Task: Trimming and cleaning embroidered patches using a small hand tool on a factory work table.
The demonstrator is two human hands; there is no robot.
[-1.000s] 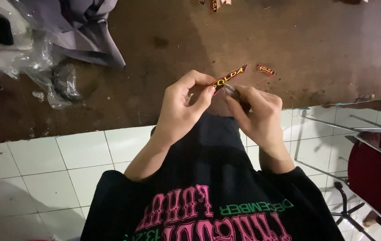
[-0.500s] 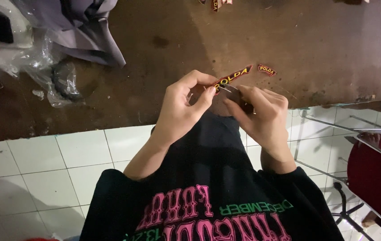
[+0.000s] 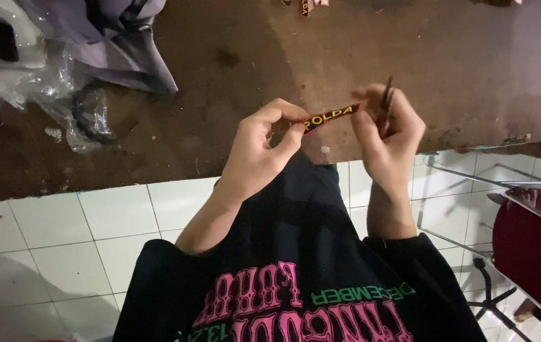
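1. Brown, scuffed tabletop fills the far half of my view, with white floor tiles nearer me.
2. Both my hands hover over the table's near edge. My left hand pinches 1 end of a small black woven label with yellow letters.
3. My right hand grips the label's other end and a thin dark tool.
4. Crumpled clear plastic and grey cloth lie far left.
5. At right stands a red chair.

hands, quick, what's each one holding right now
Left hand: closed, pinching one end of the small dark label strip.
Right hand: closed, holding the strip's other end and a thin dark stick.
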